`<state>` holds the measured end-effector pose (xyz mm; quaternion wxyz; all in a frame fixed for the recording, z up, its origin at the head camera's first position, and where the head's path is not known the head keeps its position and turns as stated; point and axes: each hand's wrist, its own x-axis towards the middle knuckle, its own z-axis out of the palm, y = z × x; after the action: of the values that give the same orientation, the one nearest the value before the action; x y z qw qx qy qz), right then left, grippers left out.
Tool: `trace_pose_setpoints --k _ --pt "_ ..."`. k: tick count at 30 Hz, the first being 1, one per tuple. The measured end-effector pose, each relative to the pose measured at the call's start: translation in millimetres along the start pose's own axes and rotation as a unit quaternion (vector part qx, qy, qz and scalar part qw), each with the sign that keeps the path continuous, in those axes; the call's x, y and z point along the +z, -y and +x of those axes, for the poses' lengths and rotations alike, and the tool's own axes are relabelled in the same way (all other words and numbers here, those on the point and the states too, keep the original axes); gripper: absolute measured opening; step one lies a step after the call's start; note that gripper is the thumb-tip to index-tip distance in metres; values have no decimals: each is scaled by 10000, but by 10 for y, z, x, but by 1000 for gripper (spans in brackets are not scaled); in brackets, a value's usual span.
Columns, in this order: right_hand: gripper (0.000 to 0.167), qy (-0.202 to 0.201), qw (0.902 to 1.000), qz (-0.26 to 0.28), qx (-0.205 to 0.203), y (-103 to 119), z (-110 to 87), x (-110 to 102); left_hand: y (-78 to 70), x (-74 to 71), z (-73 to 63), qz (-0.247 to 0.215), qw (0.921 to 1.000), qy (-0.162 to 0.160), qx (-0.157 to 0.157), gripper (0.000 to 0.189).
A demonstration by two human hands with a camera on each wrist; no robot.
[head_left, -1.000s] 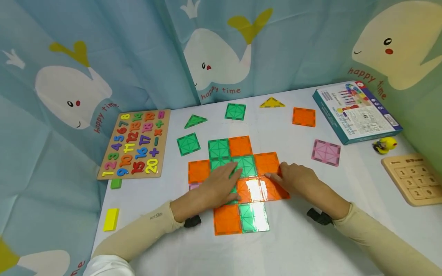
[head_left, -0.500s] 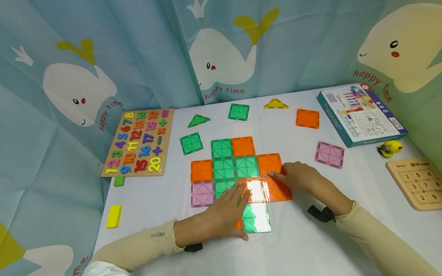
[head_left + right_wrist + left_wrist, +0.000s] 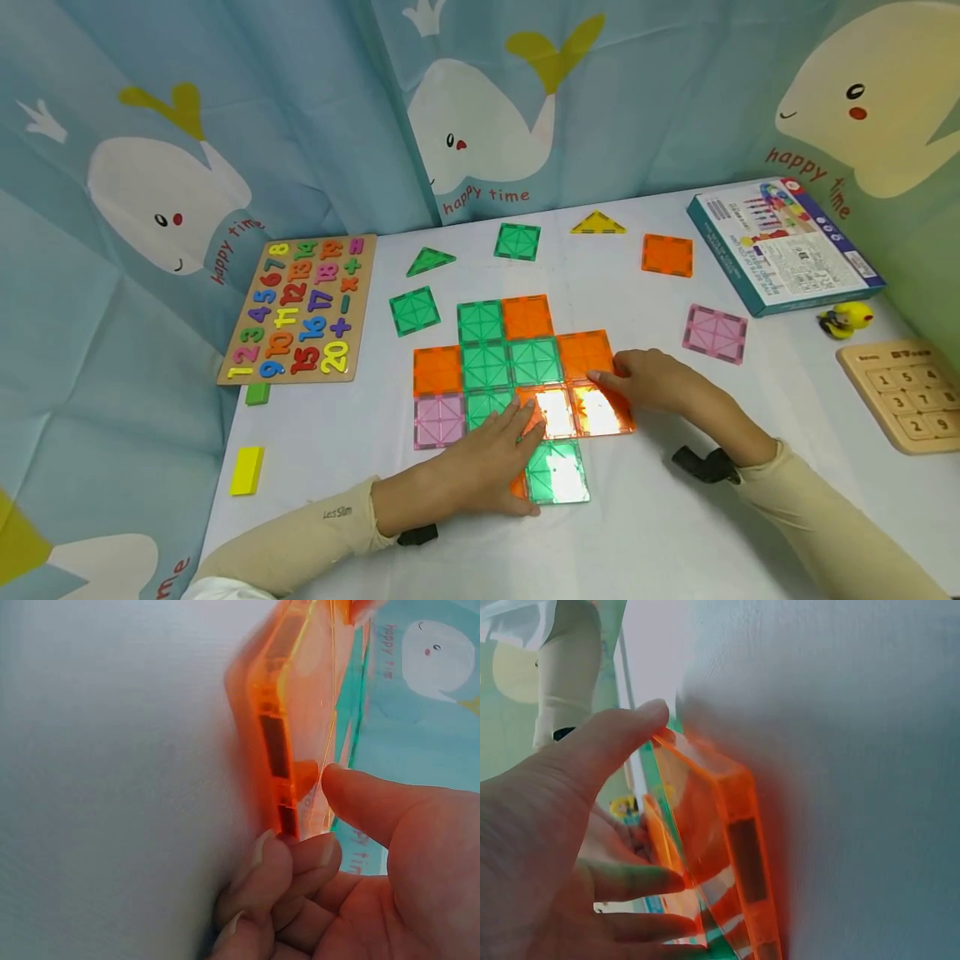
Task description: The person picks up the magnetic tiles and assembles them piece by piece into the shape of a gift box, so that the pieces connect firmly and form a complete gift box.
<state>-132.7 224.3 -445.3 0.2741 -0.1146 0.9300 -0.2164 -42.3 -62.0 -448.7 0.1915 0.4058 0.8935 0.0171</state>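
Flat on the table lies a joined patch of translucent magnetic tiles, with green tiles (image 3: 485,364), orange tiles (image 3: 437,371) and a pink tile (image 3: 440,421). My left hand (image 3: 487,462) rests with spread, mostly straight fingers across the patch's lower part. It covers most of the bottom orange tile (image 3: 697,795), and its thumb lies at that tile's near edge. At the patch's right side, my right hand (image 3: 652,382) pinches an orange tile (image 3: 585,354), thumb on top and the other fingers curled against the outer edge (image 3: 274,742).
Loose tiles lie beyond the patch: green squares (image 3: 414,311), a green triangle (image 3: 431,261), a yellow triangle (image 3: 597,222), an orange square (image 3: 667,255) and a pink square (image 3: 715,333). A number board (image 3: 296,308) is left; a box (image 3: 783,246) and wooden number puzzle (image 3: 907,396) are right.
My left hand has moved from the middle green tiles down to the lower tiles, uncovering the pink tile and green ones. The right hand stays nearly in place.
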Motion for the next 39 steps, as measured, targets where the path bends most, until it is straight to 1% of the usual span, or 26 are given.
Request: trace_pose_setpoints --k 6,9,12,15,18,22,25,30,36,39 --pt "44 133 9995 260 -100 -52 -31 -21 0 16 -5 28 9999 -90 33 101" --pt "40 212 9985 437 -235 -66 -55 -40 -11 37 -8 116 9998 -161 17 102" --pt "37 181 9973 573 -420 -53 -85 -63 -20 55 -15 154 9996 -231 3 102" --pt "35 22 9961 700 -537 -7 -126 -79 -26 63 -26 162 9995 -270 -15 102" --pt "34 -222 9935 918 -628 78 -175 -77 -27 66 -31 185 9995 -274 -29 102" --pt "38 -549 9867 1264 -862 229 -201 -44 -26 68 -33 185 9995 -239 -50 102" --pt "40 -677 9831 1418 -936 323 -189 0 -25 70 -25 149 9996 -227 -59 103" --pt "41 -830 9826 1416 -865 403 -157 75 -19 79 -14 143 9996 -227 -42 102" --pt "35 -1135 9825 1088 -995 455 -109 134 -11 72 -13 237 9994 -238 -60 102" --pt "34 -1226 9822 992 -1024 467 -99 149 -3 56 -19 364 9989 -289 23 99"
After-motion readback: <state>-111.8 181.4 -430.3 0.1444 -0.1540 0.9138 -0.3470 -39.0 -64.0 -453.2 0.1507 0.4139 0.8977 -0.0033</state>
